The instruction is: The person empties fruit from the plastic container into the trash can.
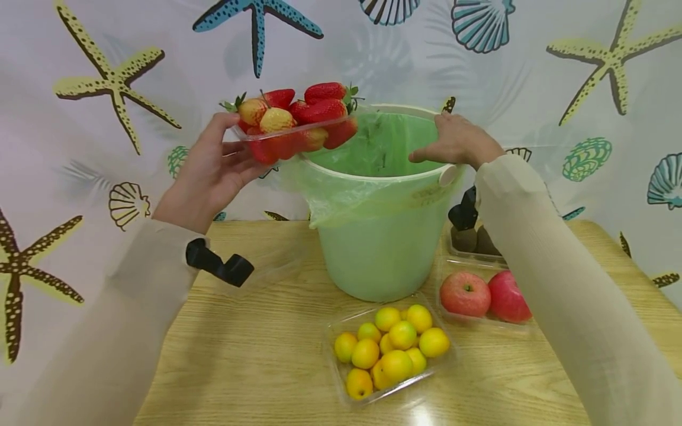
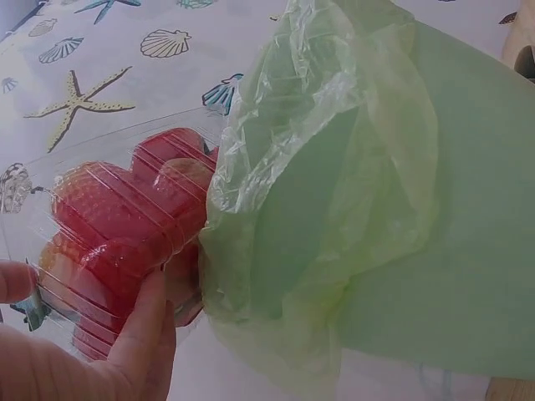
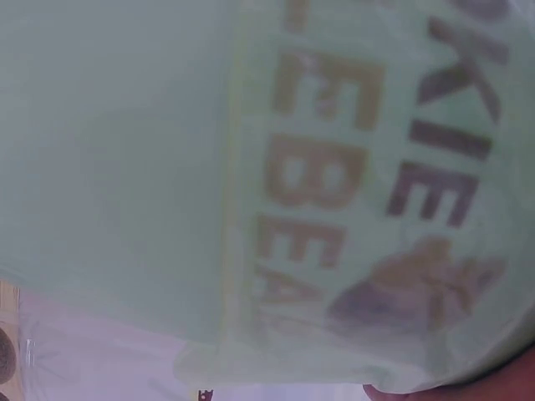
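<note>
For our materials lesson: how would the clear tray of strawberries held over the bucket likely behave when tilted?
The strawberry tray looks thin and ribbed, so it probably flexes in the left hand. The berries are heaped above its rim, so they would likely tumble out. They probably bruise easily.

On the wooden table (image 1: 256,355) we see a clear tray of kumquats (image 1: 389,349), two red apples (image 1: 485,294), and a seashell-printed backdrop (image 1: 533,71).
</note>
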